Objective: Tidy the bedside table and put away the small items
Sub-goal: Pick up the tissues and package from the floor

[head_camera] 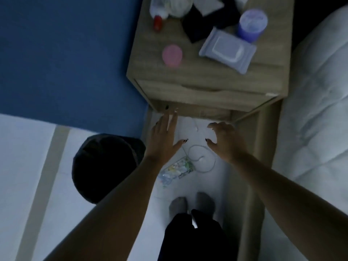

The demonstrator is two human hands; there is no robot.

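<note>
Bed [316,110] along the right edge of view; bedside table [188,78] stands against it, both drawers closed. Dark round object [105,166] on the floor left of the table, kind unclear. On the surface: wipes pack [227,49] at the front right corner, black cloth [195,27] behind it, purple tub [251,23] at the right edge, pink round container [172,55] near the front left corner, red-capped bottle [157,23] at the left edge. Floor in front: white cable [202,159] looped, printed packet [177,170] beside it. Left hand [165,134] flat, fingers straight, tips at the lower drawer front, nothing held. Right hand [226,142] over the floor, fingers half curled and spread, empty.
</note>
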